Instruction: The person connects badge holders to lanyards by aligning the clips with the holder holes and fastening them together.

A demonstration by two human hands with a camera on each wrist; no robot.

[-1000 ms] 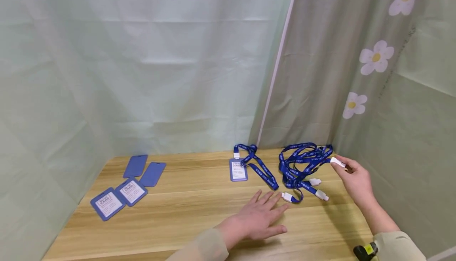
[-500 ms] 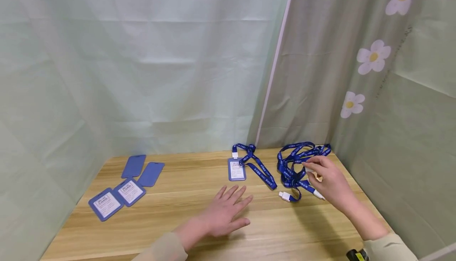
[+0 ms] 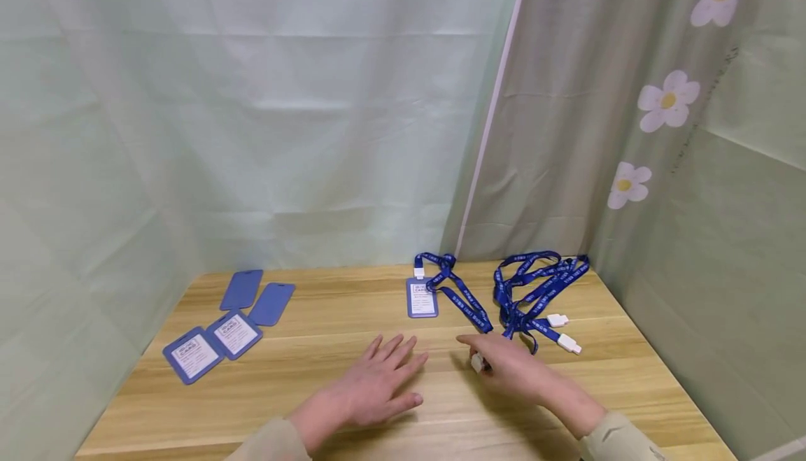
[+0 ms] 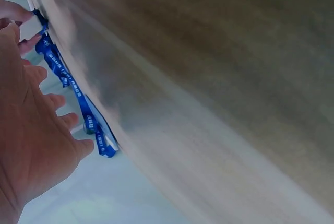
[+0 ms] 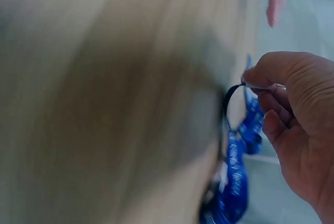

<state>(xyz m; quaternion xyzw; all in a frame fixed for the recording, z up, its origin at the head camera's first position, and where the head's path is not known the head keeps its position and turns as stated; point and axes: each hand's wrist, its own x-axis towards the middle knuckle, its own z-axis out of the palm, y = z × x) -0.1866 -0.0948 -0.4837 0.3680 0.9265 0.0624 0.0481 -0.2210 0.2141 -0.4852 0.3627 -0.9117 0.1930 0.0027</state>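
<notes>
My right hand [image 3: 519, 370] is low over the table's front middle, its thumb and fingers pinching the white clip [image 3: 478, 362] of a blue lanyard. In the right wrist view the lanyard strap [image 5: 236, 156] runs from the fingertips toward the pile. Left of it, my left hand [image 3: 380, 384] is palm down with fingers spread, holding nothing. Behind the hands lies a badge holder [image 3: 422, 300] with a printed card, joined to a blue lanyard [image 3: 466, 303]. A tangle of blue lanyards [image 3: 535, 286] lies to the right, two white clips [image 3: 569, 343] showing at its near side.
At the left of the wooden table [image 3: 315, 349] lie two badge holders with cards [image 3: 193, 356] and two plain blue ones [image 3: 241, 289]. Pale curtains [image 3: 315, 132] stand behind and at both sides, close to the table's edges.
My right hand has come left and nearer from the far right of the lanyard pile, now with a clip at the table's front middle. My left hand has drawn back to the left.
</notes>
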